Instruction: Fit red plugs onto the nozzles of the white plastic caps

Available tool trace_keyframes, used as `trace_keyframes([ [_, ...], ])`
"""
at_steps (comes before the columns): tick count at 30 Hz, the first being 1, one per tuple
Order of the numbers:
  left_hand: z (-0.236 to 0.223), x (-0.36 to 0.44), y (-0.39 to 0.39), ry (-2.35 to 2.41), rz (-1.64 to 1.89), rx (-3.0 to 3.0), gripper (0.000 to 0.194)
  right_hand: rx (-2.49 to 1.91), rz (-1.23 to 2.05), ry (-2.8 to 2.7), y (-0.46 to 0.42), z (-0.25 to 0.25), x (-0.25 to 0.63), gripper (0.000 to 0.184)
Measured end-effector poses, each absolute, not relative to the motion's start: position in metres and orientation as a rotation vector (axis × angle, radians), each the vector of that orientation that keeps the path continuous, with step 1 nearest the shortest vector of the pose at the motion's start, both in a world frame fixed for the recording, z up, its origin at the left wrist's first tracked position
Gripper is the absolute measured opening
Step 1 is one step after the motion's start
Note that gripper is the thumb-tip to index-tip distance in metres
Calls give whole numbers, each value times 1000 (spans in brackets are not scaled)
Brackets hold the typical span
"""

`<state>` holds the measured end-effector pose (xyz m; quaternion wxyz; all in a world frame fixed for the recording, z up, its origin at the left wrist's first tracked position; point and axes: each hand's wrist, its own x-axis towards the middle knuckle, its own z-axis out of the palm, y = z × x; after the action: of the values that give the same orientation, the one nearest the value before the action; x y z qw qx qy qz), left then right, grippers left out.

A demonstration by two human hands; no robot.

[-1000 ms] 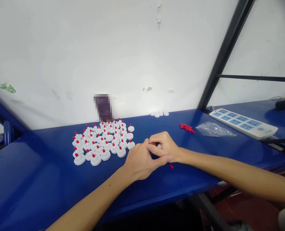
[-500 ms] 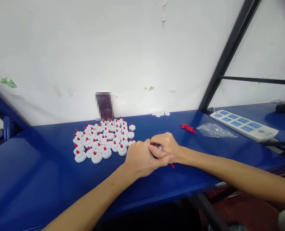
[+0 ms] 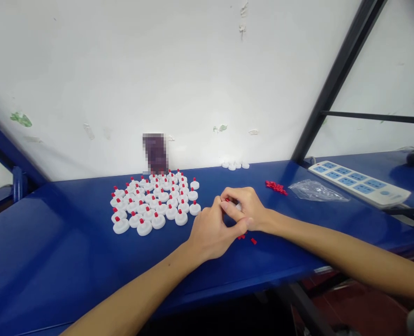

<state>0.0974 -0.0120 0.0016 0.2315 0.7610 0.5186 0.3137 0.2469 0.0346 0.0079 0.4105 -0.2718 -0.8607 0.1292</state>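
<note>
My left hand [image 3: 210, 231] and my right hand [image 3: 244, 207] meet above the blue table [image 3: 70, 261], fingers pinched together around a small white cap with a red piece [image 3: 232, 203] that is mostly hidden between them. Two loose red pieces [image 3: 253, 241] lie on the table just under my right hand. To the left stand several white caps with red tips [image 3: 154, 203] in rows.
A small pile of red pieces [image 3: 276, 187] and a clear plastic bag [image 3: 317, 190] lie to the right. A white power strip [image 3: 359, 182] sits at the far right. Several plain white caps [image 3: 233, 165] rest by the wall, beside a slanted black frame post [image 3: 333, 84].
Both hands have lifted slightly and shifted away from me, still pinched together. A second red piece now shows on the table beneath my right hand.
</note>
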Motion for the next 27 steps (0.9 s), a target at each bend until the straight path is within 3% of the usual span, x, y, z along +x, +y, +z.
trace_keyframes([
  [13,2,90,-7,1270,828,2155,40,-567,802,-2014,32,8,255,18],
  [18,2,92,-6,1361,808,2186,46,-608,850,-1909,34,5,252,28],
  [27,2,90,-5,1421,717,2226,52,-555,858,-1926,32,7,252,22],
])
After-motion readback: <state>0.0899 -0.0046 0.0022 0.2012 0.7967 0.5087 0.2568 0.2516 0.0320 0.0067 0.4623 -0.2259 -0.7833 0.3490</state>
